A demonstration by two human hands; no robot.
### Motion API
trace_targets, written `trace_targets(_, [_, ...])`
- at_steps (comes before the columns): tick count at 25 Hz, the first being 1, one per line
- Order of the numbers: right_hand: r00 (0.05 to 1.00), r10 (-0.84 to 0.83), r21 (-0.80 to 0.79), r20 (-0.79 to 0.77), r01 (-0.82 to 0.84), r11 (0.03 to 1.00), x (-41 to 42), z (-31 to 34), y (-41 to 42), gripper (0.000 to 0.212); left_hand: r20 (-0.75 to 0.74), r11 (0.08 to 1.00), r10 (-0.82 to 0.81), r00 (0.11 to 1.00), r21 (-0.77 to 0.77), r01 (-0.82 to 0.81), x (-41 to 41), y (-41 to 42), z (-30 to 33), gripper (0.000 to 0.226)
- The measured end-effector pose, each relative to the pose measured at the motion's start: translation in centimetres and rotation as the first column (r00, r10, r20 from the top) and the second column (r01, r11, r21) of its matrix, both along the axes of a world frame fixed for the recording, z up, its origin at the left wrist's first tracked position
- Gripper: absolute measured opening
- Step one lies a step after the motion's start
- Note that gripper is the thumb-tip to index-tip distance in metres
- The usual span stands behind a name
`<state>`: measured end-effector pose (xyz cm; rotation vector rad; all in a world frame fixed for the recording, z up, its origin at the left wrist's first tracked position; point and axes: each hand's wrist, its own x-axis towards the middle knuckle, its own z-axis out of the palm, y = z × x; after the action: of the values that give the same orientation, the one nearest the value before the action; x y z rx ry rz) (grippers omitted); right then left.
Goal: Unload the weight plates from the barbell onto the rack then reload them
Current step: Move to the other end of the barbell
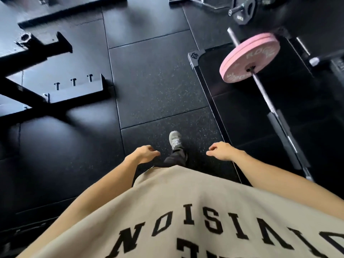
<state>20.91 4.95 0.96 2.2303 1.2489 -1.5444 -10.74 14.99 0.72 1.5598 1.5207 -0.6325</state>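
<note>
A steel barbell (264, 92) runs along the right side, from the upper right down toward me. Two pink weight plates (247, 58) sit together on its far sleeve. A black plate (242, 10) hangs on a peg of the rack (316, 58) at the top right. My left hand (146, 154) and my right hand (221, 150) hang low in front of my beige shirt, both holding nothing, fingers loosely curled and apart. Both hands are well short of the pink plates.
Black rubber floor tiles (154, 81) stretch ahead. A black steel frame base with bolts (74, 88) lies on the left. The raised platform edge (208, 94) with a logo corner borders the barbell area. My grey shoe (175, 138) steps forward between my hands.
</note>
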Motion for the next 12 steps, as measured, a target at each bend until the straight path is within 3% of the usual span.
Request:
trace_targets(6, [0.999, 0.035, -0.035, 0.034, -0.034, 0.999, 4.4, -0.9, 17.3, 0.048, 0.037, 0.997, 0.041, 0.998, -0.061, -0.039, 4.7, 16.1, -1.1, 0.055])
trace_targets(12, [0.998, -0.028, 0.130, 0.058, 0.020, 0.991, 7.4, 1.1, 36.4, 0.040, 0.134, 0.993, 0.114, 0.984, -0.016, -0.113, 8.3, 34.1, 1.0, 0.055])
